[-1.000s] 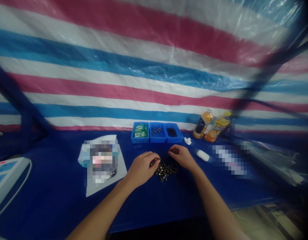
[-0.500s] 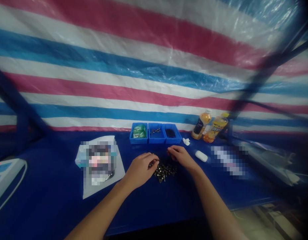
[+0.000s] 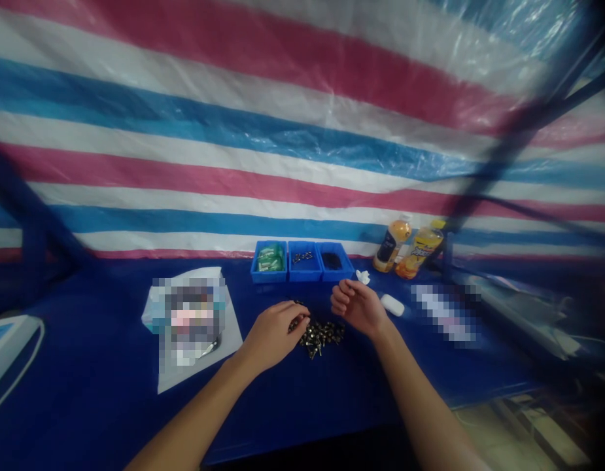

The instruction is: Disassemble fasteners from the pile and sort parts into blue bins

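On the blue table (image 3: 282,405) lies a pile of small brass-and-dark metal parts (image 3: 319,339). My left hand (image 3: 273,333) is at the pile's left edge, its fingers curled and thumb near the fingertips; what it pinches is too small to name. Beyond the pile's right side, my right hand (image 3: 358,306) is raised with its fingers curled toward the palm; anything inside them is hidden. Behind the hands stand a blue bin with green-wrapped items (image 3: 269,258), a blue bin with small metal parts (image 3: 303,258) and a blue bin with dark pieces (image 3: 333,260).
A white sheet (image 3: 177,376) with blurred items lies at left, beside a white device (image 3: 5,340) and its cable. At right are two bottles (image 3: 391,245), a crumpled tissue (image 3: 363,277), a white case (image 3: 392,305) and a blurred packet (image 3: 444,314).
My right hand has turned, showing its curled fingers and palm side more. My left hand stays at the pile's left edge. The whole view has shifted slightly.
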